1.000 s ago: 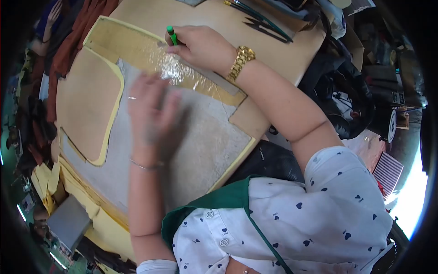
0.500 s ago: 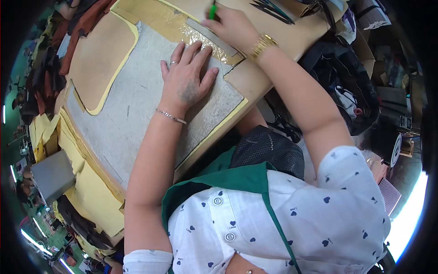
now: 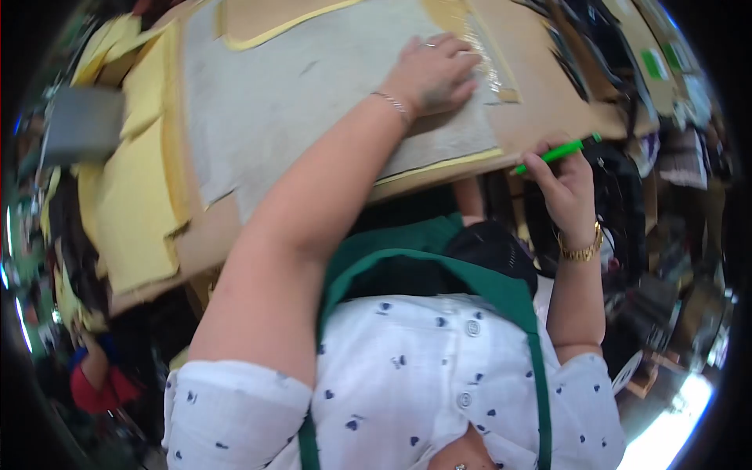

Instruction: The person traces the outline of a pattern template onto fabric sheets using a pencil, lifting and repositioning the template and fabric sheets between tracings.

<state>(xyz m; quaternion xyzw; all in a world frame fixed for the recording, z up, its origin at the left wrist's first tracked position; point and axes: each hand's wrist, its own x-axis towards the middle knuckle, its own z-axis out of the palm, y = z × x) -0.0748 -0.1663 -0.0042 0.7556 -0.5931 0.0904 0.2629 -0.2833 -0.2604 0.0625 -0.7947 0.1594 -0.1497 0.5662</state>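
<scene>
**Holding a green pen (image 3: 560,152) beside the brown tabletop (image 3: 536,86)**

Pinching it narrowly in the right hand (image 3: 570,188), near a black bag (image 3: 623,192). Resting the left hand (image 3: 435,77), loosely spread, on a grey template (image 3: 301,94) laid on that tabletop. Bordered left by yellow sheets (image 3: 135,219) and a grey box (image 3: 82,125), upper right by blurred dark tools (image 3: 570,72).
</scene>
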